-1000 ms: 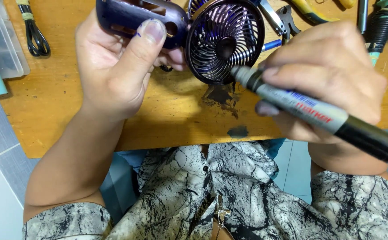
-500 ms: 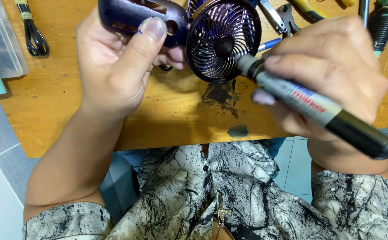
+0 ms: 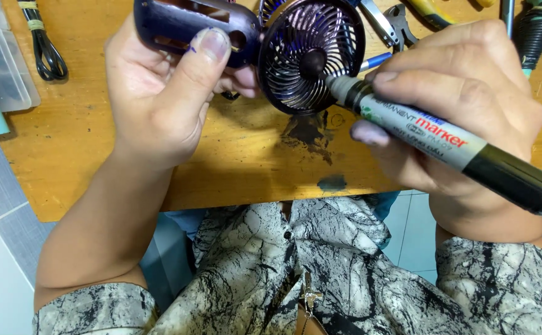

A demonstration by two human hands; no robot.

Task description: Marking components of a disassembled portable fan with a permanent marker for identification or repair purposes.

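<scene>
Dark purple plastic fills our left hand, which grips the body of a small handheld fan above the wooden table. At three o'clock of the fan, our right hand pinches a grey marker, its tip touching the round grille near the hub. Pliers lie at one o'clock.

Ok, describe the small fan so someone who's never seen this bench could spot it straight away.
Look at the far edge of the orange wooden bench, above the dark stain. There the left hand grips the dark purple handheld fan by its handle. It alone has a round spiral grille, and the right hand points a grey marker at its hub.
</scene>
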